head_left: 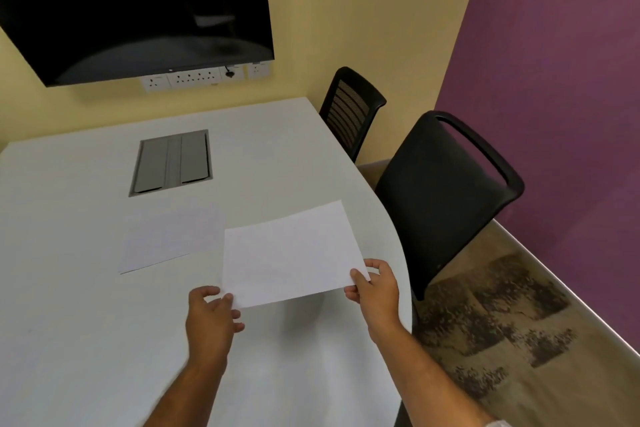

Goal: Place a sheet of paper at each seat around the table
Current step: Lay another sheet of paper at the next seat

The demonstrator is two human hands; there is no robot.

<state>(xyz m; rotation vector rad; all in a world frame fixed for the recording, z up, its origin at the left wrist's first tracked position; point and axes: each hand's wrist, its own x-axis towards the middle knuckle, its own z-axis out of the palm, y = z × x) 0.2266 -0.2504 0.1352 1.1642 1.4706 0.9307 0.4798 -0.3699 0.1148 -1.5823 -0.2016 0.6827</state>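
A white sheet of paper hangs just above the white table, near its curved right edge. My left hand pinches the sheet's near left corner and my right hand grips its near right corner. A second stack or sheet of white paper lies flat on the table to the left of the held one. A black chair stands at the table's right edge, beside the held sheet. Another black chair with a mesh back stands farther along that edge.
A grey cable hatch is set into the tabletop behind the papers. A dark wall screen hangs above a row of sockets. A purple wall and patterned carpet lie to the right.
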